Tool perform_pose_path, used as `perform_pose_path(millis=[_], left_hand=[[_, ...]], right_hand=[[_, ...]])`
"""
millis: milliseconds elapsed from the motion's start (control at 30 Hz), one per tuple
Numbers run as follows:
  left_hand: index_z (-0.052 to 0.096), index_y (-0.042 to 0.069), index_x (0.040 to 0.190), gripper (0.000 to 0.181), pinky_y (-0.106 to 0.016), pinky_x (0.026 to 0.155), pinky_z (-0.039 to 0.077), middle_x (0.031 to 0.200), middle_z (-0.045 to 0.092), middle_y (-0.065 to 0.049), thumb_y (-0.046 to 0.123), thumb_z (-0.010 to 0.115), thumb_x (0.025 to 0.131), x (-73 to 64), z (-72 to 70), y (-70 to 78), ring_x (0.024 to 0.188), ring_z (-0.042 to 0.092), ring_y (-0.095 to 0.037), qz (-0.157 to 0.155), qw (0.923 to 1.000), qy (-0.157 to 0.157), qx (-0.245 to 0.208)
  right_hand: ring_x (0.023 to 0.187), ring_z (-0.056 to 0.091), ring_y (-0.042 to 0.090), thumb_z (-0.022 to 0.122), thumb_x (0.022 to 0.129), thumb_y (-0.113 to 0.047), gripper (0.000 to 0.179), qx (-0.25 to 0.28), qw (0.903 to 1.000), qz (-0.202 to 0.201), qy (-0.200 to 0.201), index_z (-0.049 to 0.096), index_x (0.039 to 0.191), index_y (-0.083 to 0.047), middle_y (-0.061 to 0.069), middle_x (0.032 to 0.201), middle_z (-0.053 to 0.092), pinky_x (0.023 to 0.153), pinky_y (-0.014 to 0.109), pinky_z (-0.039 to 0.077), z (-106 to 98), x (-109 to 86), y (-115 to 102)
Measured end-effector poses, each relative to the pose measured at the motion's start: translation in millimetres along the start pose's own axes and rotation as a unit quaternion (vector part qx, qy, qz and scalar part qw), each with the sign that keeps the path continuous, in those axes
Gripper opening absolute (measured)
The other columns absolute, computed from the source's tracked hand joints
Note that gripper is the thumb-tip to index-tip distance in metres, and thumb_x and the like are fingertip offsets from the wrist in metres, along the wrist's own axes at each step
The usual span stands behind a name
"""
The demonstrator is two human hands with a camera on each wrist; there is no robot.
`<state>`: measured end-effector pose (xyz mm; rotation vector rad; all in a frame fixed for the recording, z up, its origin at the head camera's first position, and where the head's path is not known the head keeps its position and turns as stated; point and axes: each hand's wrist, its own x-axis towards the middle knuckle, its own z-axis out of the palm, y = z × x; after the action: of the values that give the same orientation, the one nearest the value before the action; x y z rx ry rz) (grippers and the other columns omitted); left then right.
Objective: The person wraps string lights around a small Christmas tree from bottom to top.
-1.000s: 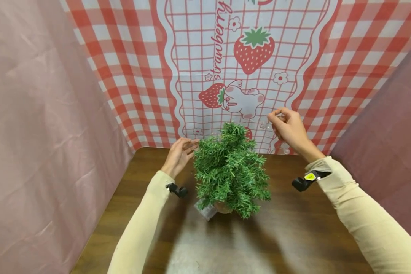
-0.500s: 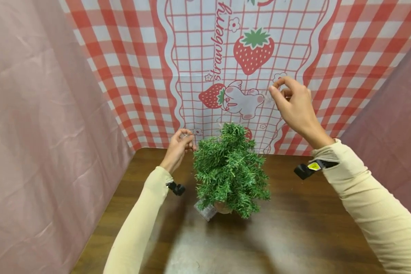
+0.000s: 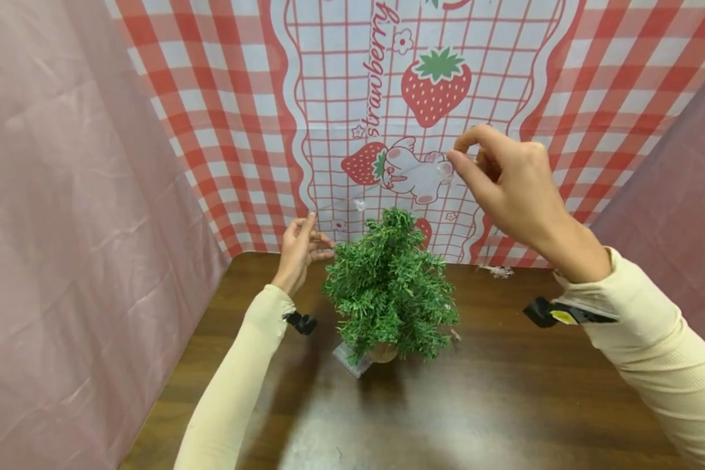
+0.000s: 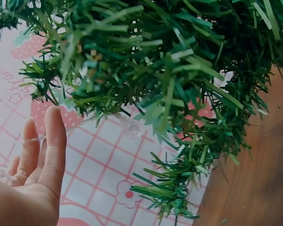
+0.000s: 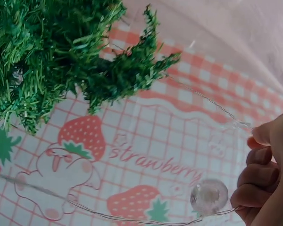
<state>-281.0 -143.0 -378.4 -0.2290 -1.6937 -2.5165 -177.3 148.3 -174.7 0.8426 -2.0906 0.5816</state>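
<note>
A small artificial Christmas tree (image 3: pixel 390 287) stands between my hands. My right hand (image 3: pixel 514 183), raised above it on the right, pinches a thin wire of a string light (image 5: pixel 203 96) between thumb and forefinger. Its other fingers are curled, with a second stretch of wire running from them past a clear round bulb (image 5: pixel 209 195). My left hand (image 3: pixel 298 251) is at the tree's left side, fingers extended. In the left wrist view the wire crosses those straight fingers (image 4: pixel 55 150) and runs behind the branches, near another clear bulb (image 4: pixel 132 129).
A clear plastic box (image 3: pixel 352 361) sits beside the tree's round base (image 3: pixel 383 353) on the brown wooden table (image 3: pixel 505 391). Behind hangs a red-and-white strawberry cloth (image 3: pixel 341 85), with pink curtains (image 3: pixel 64 228) at both sides. A small clear clump (image 3: pixel 498 271) lies near the table's back edge.
My right hand has risen, then come nearer the camera, drawing the wire across behind the treetop. The left hand's fingers have spread from a closer pose. The tree has tilted slightly left.
</note>
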Motion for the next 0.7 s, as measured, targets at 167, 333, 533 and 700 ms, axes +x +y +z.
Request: perform_pose_path(millis=[167, 333, 533, 700], left_hand=[[0.033, 0.004, 0.116, 0.056, -0.055, 0.081, 0.044, 0.083, 0.055, -0.017, 0.048, 0.05, 0.086, -2.2, -3.3, -4.1, 0.085, 0.057, -0.042, -0.029, 0.9994, 0.016, -0.013], [0.029, 0.007, 0.122, 0.057, -0.049, 0.084, 0.047, 0.083, 0.055, -0.015, 0.047, 0.05, 0.087, -3.3, -6.2, -10.1, 0.082, 0.06, -0.035, -0.04, 0.9983, 0.013, -0.04], [0.037, 0.01, 0.115, 0.049, -0.044, 0.084, 0.048, 0.078, 0.057, -0.014, 0.046, 0.053, 0.086, -4.2, -13.4, -16.2, 0.076, 0.062, -0.03, -0.043, 0.9941, 0.013, -0.099], [0.048, -0.001, 0.108, 0.055, -0.048, 0.092, 0.041, 0.088, 0.06, -0.017, 0.05, 0.043, 0.089, -6.5, -18.1, -19.7, 0.085, 0.061, -0.027, -0.07, 0.9926, -0.038, -0.092]], right_hand=[[0.037, 0.027, 0.005, 0.057, 0.088, -0.016, 0.008, -0.017, 0.9981, -0.044, -0.04, 0.062, 0.089, -0.01, -0.009, 0.045, 0.035, 0.036, 0.017, 0.021, -9.8, -6.3, -19.8], [0.037, 0.026, 0.003, 0.057, 0.088, -0.016, 0.007, -0.028, 0.9956, -0.061, -0.066, 0.061, 0.091, -0.012, -0.012, 0.046, 0.035, 0.036, 0.017, 0.021, -13.5, -13.7, -35.0], [0.038, 0.025, 0.002, 0.058, 0.087, -0.013, 0.005, -0.021, 0.994, -0.079, -0.073, 0.062, 0.091, -0.012, -0.012, 0.048, 0.034, 0.036, 0.018, 0.021, -11.8, -17.8, -45.4], [0.042, 0.022, 0.0, 0.061, 0.084, -0.011, 0.005, 0.003, 0.9931, -0.087, -0.079, 0.062, 0.089, -0.013, -0.011, 0.048, 0.034, 0.037, 0.019, 0.02, -9.2, -24.4, -55.1]])
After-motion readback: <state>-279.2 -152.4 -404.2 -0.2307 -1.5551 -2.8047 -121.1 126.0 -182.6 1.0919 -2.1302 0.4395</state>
